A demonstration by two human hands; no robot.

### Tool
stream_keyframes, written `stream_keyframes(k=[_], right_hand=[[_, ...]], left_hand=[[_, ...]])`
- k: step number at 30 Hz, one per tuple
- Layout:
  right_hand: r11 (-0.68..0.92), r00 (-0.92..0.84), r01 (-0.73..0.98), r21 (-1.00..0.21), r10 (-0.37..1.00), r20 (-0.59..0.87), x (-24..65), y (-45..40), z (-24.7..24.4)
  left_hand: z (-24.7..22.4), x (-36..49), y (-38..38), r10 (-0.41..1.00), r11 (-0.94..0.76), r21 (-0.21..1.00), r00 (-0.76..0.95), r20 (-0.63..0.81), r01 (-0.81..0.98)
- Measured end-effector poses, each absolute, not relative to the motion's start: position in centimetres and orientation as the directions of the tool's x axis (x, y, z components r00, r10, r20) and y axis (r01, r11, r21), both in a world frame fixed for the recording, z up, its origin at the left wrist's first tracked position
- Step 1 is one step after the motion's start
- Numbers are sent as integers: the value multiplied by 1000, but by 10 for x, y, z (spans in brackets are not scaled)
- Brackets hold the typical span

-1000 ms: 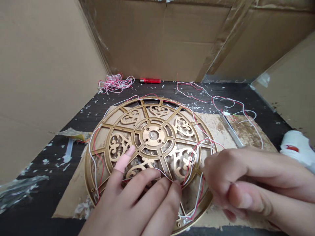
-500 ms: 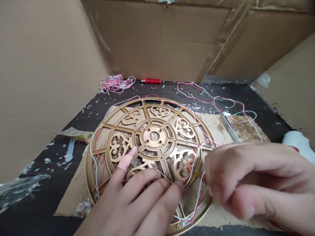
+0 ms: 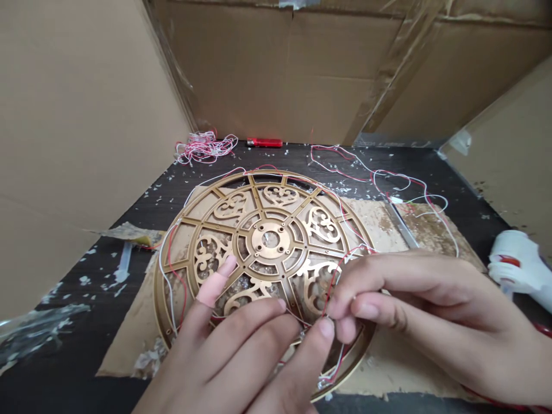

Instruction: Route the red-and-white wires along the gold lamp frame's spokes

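Observation:
A round gold openwork frame (image 3: 269,244) with heart-shaped scrolls lies on a cardboard sheet. Red and white wires (image 3: 330,284) run around its rim and across its lower right part. My left hand (image 3: 245,345) rests over the frame's lower part, a pink cover on its little finger. Its index fingertip presses on the wires, with the thumb hidden underneath. Right beside that fingertip is my right hand (image 3: 401,313), thumb and index finger pinched together. Whatever is between them is too small or hidden to name.
Cardboard walls (image 3: 276,75) enclose the dark table. At the back lie a tangled wire bundle (image 3: 204,148) and a red lighter-like object (image 3: 264,142). Loose wire (image 3: 379,172) trails at right over a metal strip (image 3: 403,224). A white bottle-like object (image 3: 517,259) lies far right; scraps are scattered.
My right hand has moved left and down from the frame's right edge to my left fingertips. The frame has shifted slightly, and my left hand has shifted a little.

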State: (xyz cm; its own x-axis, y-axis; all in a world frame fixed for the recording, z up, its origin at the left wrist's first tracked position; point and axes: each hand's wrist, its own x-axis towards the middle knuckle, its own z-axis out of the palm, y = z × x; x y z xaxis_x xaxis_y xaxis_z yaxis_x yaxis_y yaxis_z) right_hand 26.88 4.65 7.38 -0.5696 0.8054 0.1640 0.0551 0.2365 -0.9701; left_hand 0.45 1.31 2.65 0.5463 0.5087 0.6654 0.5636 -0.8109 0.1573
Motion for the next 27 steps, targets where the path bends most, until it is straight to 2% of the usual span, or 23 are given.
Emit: stream_keyframes(k=[3, 5, 8, 12, 16, 20, 23, 27], right_hand=[[304, -544, 77, -949, 811, 216, 268, 45, 70], [280, -506, 87, -956, 839, 200, 266, 44, 66], [236, -476, 142, -961, 868, 143, 263, 45, 61], [417, -566, 212, -884, 790, 237, 264, 47, 64], [539, -595, 256, -803, 742, 308, 269, 46, 67], [545, -621, 246, -802, 724, 302, 269, 44, 69], [543, -598, 331, -772, 753, 274, 268, 43, 69], [543, -572, 399, -739, 777, 263, 267, 41, 63]], left_hand=[[26, 3, 13, 526, -800, 172, 532, 664, 575], [25, 0, 13, 527, -795, 164, 532, 662, 583], [24, -5, 11, 514, -797, 76, 608, 605, 599], [23, -5, 10, 517, -789, 3, 663, 542, 614], [21, -2, 10, 524, -780, 13, 642, 559, 625], [23, 2, 10, 523, -766, 57, 569, 635, 640], [26, 4, 9, 511, -772, 118, 500, 699, 624], [31, 6, 7, 544, -791, 186, 531, 650, 583]])
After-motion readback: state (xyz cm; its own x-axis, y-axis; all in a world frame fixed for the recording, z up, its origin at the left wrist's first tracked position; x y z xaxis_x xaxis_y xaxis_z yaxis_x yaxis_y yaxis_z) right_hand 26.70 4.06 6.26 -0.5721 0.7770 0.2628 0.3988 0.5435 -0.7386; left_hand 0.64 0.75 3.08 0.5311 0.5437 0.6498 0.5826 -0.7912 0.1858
